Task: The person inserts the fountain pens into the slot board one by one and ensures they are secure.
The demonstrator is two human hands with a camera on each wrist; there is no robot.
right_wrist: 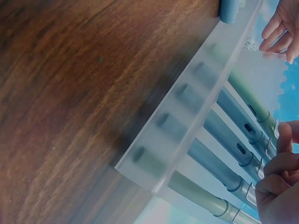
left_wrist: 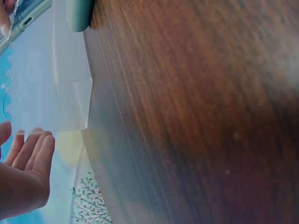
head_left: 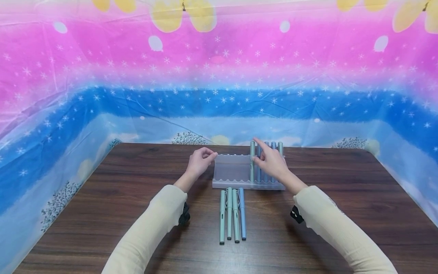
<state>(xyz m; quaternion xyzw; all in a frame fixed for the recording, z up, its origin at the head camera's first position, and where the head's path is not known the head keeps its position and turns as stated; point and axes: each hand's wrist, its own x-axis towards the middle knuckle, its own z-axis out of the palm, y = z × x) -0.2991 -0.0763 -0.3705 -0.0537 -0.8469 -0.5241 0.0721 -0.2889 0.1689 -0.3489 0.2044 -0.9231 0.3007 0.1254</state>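
A frosted plastic pen rack (head_left: 232,167) with notched edges stands on the table. My left hand (head_left: 200,161) pinches its upper left corner between thumb and fingers; the right wrist view shows the left fingers (right_wrist: 275,35) at the panel's edge. Several capped pens lean in the rack's right part. Leftmost of them is a green pen (head_left: 252,171), which my right hand (head_left: 272,161) touches with its thumb, the index finger extended up by the pen's top end. Blue pens (right_wrist: 229,123) and another green pen (right_wrist: 196,191) sit beside it, partly behind my right hand.
Three green pens (head_left: 229,220) and one blue pen (head_left: 242,217) lie side by side on the brown wooden table (head_left: 137,182), right in front of the rack. A pink and blue patterned cloth (head_left: 219,102) hangs around the table's back and sides.
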